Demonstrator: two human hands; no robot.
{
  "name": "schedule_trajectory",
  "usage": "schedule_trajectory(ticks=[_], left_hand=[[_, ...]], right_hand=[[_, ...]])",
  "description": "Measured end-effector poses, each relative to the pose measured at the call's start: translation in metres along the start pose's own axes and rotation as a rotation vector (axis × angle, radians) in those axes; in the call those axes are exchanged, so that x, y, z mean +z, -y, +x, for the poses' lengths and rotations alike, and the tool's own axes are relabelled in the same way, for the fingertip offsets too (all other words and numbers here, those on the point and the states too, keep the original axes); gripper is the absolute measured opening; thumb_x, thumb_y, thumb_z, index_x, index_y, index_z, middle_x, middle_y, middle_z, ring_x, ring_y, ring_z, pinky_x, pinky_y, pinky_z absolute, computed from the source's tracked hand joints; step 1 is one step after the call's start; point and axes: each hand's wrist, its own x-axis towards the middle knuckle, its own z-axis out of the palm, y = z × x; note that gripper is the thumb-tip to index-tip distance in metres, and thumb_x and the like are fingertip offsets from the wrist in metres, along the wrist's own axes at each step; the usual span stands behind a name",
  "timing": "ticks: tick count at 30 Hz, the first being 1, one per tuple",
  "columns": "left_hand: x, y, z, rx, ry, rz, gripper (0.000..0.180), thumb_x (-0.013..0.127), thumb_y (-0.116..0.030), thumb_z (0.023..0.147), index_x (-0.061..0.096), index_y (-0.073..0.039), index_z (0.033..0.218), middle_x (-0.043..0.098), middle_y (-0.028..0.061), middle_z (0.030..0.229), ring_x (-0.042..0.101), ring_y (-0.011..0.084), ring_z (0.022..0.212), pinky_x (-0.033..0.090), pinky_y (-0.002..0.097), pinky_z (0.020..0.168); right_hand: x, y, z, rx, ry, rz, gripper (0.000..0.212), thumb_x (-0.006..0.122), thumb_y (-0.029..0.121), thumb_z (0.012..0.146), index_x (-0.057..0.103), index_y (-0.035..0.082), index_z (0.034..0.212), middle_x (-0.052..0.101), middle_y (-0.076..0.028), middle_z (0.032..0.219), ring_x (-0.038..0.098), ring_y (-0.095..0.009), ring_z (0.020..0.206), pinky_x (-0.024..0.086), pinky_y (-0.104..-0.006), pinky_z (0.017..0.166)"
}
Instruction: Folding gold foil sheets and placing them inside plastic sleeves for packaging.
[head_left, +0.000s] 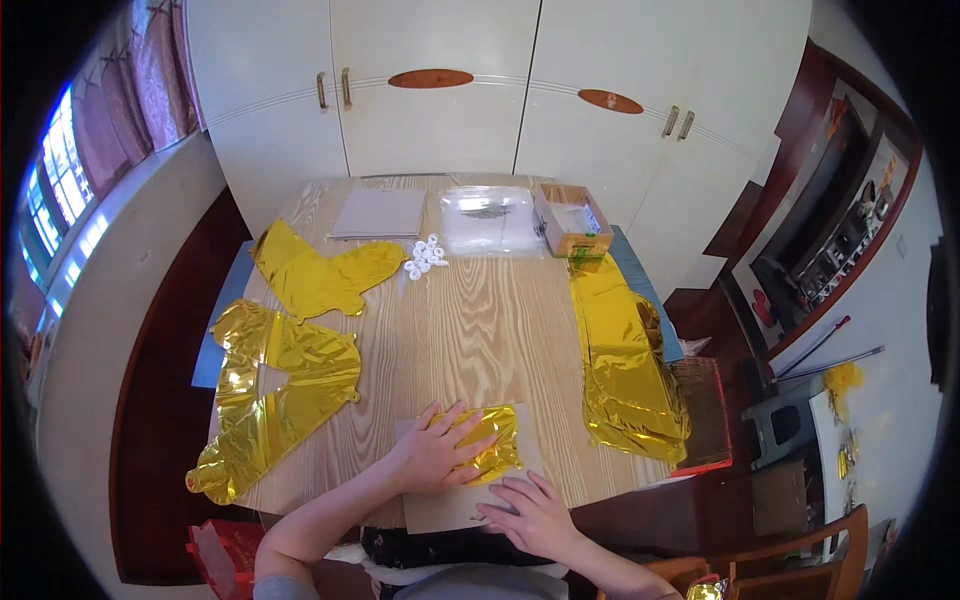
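Note:
My left hand (435,457) lies flat with spread fingers on a folded gold foil balloon (497,430). Under the foil is a grey cardboard sheet (440,512) at the table's near edge. My right hand (532,515) rests over the sheet's right side, just below the foil, its fingers apart and slightly bent with nothing seen in them. Flat gold foil balloons (315,275) spread over the table's left side, one of them (275,425) nearer to me. A stack of gold foil (625,370) lies along the right side.
At the table's far side are a stack of grey cardboard sheets (378,214), clear plastic bags (487,222) and a small open carton (575,222). Several white rolls (425,257) sit in front of them. A wooden chair (800,560) stands at lower right, a red bag (222,560) at lower left.

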Motion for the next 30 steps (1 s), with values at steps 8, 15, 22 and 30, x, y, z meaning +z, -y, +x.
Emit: schedule_trajectory(ticks=[8,15,22,30], left_hand=[[-0.002,0.001,-0.006,0.034,0.002,-0.046,0.045,0.045,-0.052,0.093,0.048,-0.04,0.136,0.036,0.0178,0.147,0.028,0.0412,0.138,0.017,0.0595,0.11],[-0.004,0.004,-0.005,0.048,0.01,-0.065,0.044,0.045,-0.055,0.092,0.052,-0.039,0.132,0.036,0.0188,0.147,0.026,0.0438,0.137,0.017,0.0603,0.11],[-0.003,0.005,-0.004,0.053,0.082,-0.022,0.047,0.044,-0.061,0.089,0.059,-0.034,0.125,0.035,0.0197,0.147,0.026,0.0441,0.138,0.018,0.0606,0.11],[-0.006,0.005,-0.008,0.051,0.06,-0.042,0.06,0.048,-0.069,0.082,0.055,-0.034,0.13,0.033,0.0204,0.147,0.024,0.0464,0.137,0.018,0.0605,0.11]], right_hand=[[-0.005,-0.003,0.006,0.001,0.048,0.051,0.031,0.067,0.034,0.083,0.067,0.022,0.112,0.059,-0.002,0.117,0.051,-0.02,0.117,0.038,-0.0444,0.102],[-0.033,-0.021,0.043,0.194,0.182,0.251,0.04,0.063,0.028,0.086,0.06,0.007,0.12,0.06,-0.011,0.118,0.052,-0.025,0.118,0.038,-0.043,0.104],[0.026,-0.057,0.076,0.037,0.128,-0.158,0.056,0.048,0.034,0.095,0.044,-0.007,0.133,0.046,-0.022,0.138,0.039,-0.032,0.134,0.026,-0.0465,0.113],[0.04,-0.059,0.071,0.129,0.048,-0.148,0.051,0.053,0.028,0.092,0.049,-0.006,0.13,0.049,-0.023,0.136,0.043,-0.032,0.131,0.029,-0.0457,0.111]])
